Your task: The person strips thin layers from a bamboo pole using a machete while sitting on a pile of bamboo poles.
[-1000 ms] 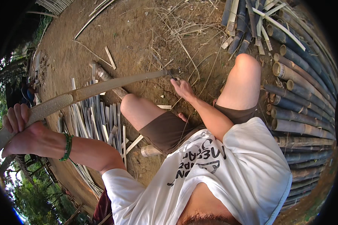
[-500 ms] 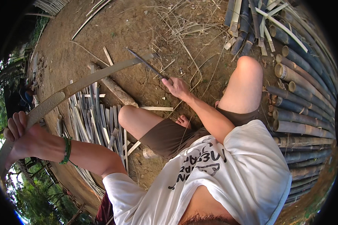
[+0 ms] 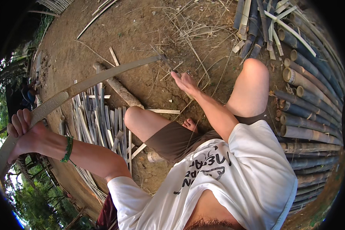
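The left-hand grip [image 3: 25,128] was closed around the long bamboo strip [image 3: 103,76], fingers over its upper edge. The right-hand grip [image 3: 184,82] was closed on the handle of a knife [image 3: 166,62]. The fingers concealed most of that handle. The strip extended from the left hand, above the ground [image 3: 142,36], to a far end at the blade. Contact between blade and strip could not be confirmed from this angle. The strip's near end ran into the dark lens rim and was cut off.

A green wristband [image 3: 68,148] encircled the left wrist. Below the strip lay a bundle of split sticks [image 3: 103,117], its lower part obstructed by the left arm. The strip also crossed over a log [image 3: 122,93], whose lower end lay beside the left knee [image 3: 136,117]. A bamboo section [image 3: 154,156] was partly covered by the brown shorts [image 3: 166,142].

Loose fibres [image 3: 195,30] were scattered ahead. Bamboo poles [image 3: 310,132] were stacked at right, with split lengths [image 3: 253,27] at upper right. At the far left, a dark figure [image 3: 27,94] was indistinct.
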`<state>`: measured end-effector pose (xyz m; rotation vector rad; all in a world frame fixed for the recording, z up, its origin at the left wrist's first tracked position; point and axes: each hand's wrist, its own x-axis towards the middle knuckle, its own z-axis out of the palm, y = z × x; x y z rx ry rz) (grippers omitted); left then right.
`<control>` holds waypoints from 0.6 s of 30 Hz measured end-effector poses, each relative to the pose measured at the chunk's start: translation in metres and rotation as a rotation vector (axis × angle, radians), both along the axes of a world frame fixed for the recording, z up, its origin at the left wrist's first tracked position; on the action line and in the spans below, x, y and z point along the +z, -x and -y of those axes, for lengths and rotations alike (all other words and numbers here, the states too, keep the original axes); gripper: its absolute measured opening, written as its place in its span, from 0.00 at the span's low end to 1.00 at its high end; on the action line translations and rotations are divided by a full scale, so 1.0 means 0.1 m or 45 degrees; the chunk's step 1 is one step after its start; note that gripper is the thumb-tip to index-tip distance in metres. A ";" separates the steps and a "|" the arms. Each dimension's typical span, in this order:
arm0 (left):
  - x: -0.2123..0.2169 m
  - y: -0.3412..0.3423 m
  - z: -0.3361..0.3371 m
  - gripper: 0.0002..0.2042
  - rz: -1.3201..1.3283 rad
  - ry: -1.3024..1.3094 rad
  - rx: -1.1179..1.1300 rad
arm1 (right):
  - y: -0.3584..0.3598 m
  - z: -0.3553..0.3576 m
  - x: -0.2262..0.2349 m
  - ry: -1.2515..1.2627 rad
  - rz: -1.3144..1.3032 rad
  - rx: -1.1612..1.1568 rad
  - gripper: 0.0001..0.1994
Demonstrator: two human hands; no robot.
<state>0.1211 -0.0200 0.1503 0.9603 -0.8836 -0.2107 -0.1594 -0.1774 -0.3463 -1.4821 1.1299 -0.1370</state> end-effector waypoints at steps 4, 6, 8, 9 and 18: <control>0.05 -0.04 -0.12 0.42 -0.006 -0.004 0.005 | 0.03 -0.24 0.10 0.310 0.284 0.111 0.34; 0.02 -0.07 0.10 0.42 -0.025 -0.009 -0.020 | 0.16 -0.05 -0.20 -0.078 0.084 -0.060 0.34; -0.05 0.04 0.12 0.42 -0.058 0.012 -0.036 | 0.22 0.20 -0.24 -0.225 -0.100 -0.018 0.34; -0.01 0.06 0.05 0.41 -0.053 0.013 -0.022 | 0.14 0.16 -0.14 -0.194 -0.020 0.011 0.35; -0.14 -0.11 -0.09 0.41 -0.017 0.076 -0.733 | 0.03 0.21 -0.11 -0.114 0.132 0.015 0.34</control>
